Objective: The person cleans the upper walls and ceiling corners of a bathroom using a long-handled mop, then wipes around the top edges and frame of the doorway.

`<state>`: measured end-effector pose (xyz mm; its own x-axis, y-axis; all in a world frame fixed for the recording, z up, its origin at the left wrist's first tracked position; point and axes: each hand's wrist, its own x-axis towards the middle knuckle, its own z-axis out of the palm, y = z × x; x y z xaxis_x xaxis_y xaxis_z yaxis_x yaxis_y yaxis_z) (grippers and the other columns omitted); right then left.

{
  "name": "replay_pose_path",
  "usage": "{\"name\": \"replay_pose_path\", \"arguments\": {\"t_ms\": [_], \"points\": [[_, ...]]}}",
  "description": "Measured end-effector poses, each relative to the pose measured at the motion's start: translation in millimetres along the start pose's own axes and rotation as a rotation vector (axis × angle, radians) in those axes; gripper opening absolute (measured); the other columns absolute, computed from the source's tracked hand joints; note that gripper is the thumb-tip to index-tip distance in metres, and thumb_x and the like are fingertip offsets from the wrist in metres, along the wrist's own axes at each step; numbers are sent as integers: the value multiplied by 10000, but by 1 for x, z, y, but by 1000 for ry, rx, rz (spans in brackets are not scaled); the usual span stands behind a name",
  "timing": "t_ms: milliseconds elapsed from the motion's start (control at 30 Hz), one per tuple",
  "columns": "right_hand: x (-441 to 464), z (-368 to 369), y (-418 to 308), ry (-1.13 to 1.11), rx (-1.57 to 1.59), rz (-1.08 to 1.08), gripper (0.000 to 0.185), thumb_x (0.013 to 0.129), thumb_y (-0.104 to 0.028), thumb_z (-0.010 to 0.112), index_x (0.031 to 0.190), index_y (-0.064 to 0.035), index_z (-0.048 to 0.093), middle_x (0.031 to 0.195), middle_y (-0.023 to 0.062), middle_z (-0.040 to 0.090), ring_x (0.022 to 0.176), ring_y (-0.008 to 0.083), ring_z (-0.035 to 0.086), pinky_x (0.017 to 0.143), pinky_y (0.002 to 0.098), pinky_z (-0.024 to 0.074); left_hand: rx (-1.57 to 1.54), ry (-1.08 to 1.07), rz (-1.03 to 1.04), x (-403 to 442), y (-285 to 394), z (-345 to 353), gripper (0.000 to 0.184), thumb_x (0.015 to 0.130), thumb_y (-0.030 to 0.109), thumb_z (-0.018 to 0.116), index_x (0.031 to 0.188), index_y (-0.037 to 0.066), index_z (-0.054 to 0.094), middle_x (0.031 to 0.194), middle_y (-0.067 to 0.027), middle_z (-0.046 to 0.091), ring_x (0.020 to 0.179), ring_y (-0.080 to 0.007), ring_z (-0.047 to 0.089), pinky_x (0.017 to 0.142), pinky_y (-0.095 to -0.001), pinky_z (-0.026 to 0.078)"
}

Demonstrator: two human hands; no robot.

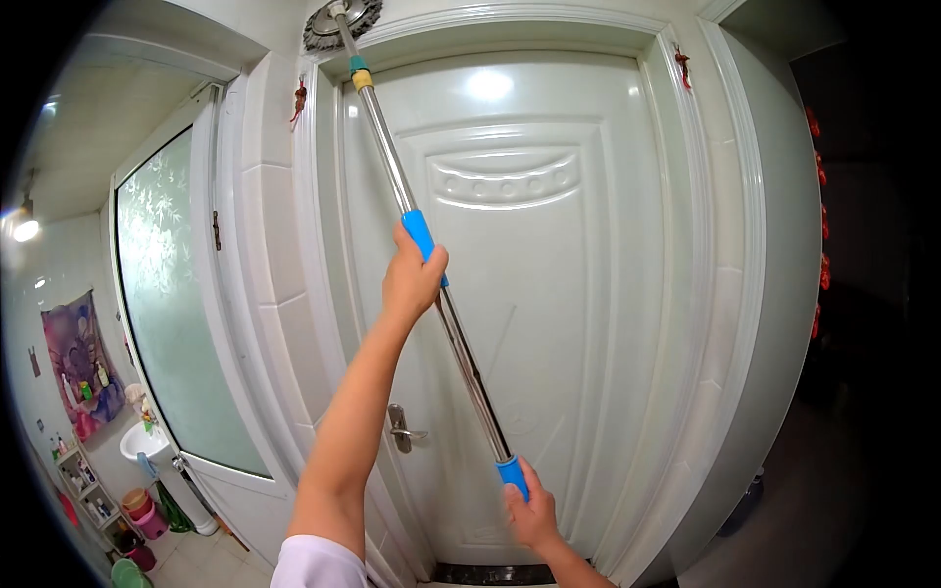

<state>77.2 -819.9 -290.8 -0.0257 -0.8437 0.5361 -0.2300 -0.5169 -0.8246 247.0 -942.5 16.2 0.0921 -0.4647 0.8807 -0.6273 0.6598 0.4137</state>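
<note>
A long metal pole [389,157] with blue grips slants from the upper left to the lower middle, in front of a closed white door [549,323]. At its top a round mop head [333,22] with a grey fringe is against the wall by the door frame's upper left corner. My left hand [414,274] is closed around the blue middle grip of the pole. Lower down, my right hand [532,505] is wrapped round the blue grip at the pole's bottom end.
A frosted glass door [162,294] stands open at the left, with a white sink [145,441], a shelf [88,485] and pink buckets [149,521] beyond it. The door handle [402,429] is left of the pole. Red ornaments [683,67] hang beside the frame.
</note>
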Motion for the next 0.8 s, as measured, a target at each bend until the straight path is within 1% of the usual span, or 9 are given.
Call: {"name": "replay_pose_path", "arguments": {"t_ms": [67, 167, 233, 300, 367, 467, 567, 700, 800], "points": [[2, -10, -4, 86, -24, -12, 515, 902, -352, 518, 1326, -73, 432, 836, 152, 637, 693, 215, 616, 660, 324, 479, -38, 5, 8, 6, 8, 2, 670, 812, 318, 484, 1303, -35, 194, 778, -187, 607, 707, -333, 617, 656, -422, 475], [-7, -34, -12, 161, -16, 6, 498, 899, -335, 528, 1310, -64, 453, 838, 150, 633, 683, 193, 601, 652, 301, 472, -163, 14, 40, 1, 27, 19, 623, 815, 301, 490, 1264, -40, 223, 733, -184, 597, 664, -328, 609, 622, -415, 472], [-19, -45, 6, 189, -13, 13, 502, 896, -330, 537, 1301, -46, 455, 817, 134, 625, 674, 180, 585, 648, 294, 466, -203, -14, 65, -12, 39, 33, 591, 820, 284, 493, 1242, -39, 234, 678, -174, 582, 617, -330, 596, 583, -424, 463], [-34, -53, 30, 217, -13, 10, 507, 893, -326, 547, 1293, -28, 457, 797, 118, 617, 664, 166, 569, 643, 286, 461, -175, -22, 87, -32, 45, 57, 639, 829, 290, 495, 1271, -62, 198, 652, -184, 582, 601, -358, 591, 569, -450, 457], [-50, -59, 52, 223, 75, 43, 518, 890, -311, 560, 1283, 8, 447, 739, 78, 587, 630, 137, 530, 613, 275, 445, -73, -119, 94, -54, 56, 78, 712, 833, 306, 500, 1303, -95, 147, 669, -206, 594, 616, -383, 591, 568, -463, 460], [-66, -69, 70, 274, 136, 75, 529, 895, -308, 553, 1293, 16, 423, 689, 41, 555, 584, 109, 510, 560, 260, 441, -77, -241, 101, -73, 84, 103, 759, 841, 308, 513, 1314, -113, 94, 664, -202, 581, 609, -360, 593, 566, -422, 462], [-76, -83, 71, 307, 217, 104, 533, 905, -317, 537, 1310, -1, 398, 656, 18, 539, 532, 81, 493, 500, 236, 432, -46, -310, 128, -83, 110, 131, 775, 841, 323, 506, 1321, -115, 83, 670, -206, 591, 619, -374, 595, 570, -442, 466], [-83, -98, 92, 321, 226, 68, 540, 912, -340, 522, 1318, -10, 385, 628, 7, 519, 497, 67, 481, 457, 222, 419, 13, -393, 177, -96, 139, 165, 781, 841, 319, 494, 1338, -114, 74, 668, -204, 603, 610, -392, 593, 573, -451, 472], [-83, -104, 100, 331, 306, 89, 524, 923, -349, 500, 1309, -13, 385, 610, 9, 511, 475, 68, 467, 441, 222, 403, 43, -440, 224, -97, 162, 179, 778, 840, 308, 487, 1322, -156, 89, 640, -194, 599, 578, -382, 588, 551, -454, 469]]}}
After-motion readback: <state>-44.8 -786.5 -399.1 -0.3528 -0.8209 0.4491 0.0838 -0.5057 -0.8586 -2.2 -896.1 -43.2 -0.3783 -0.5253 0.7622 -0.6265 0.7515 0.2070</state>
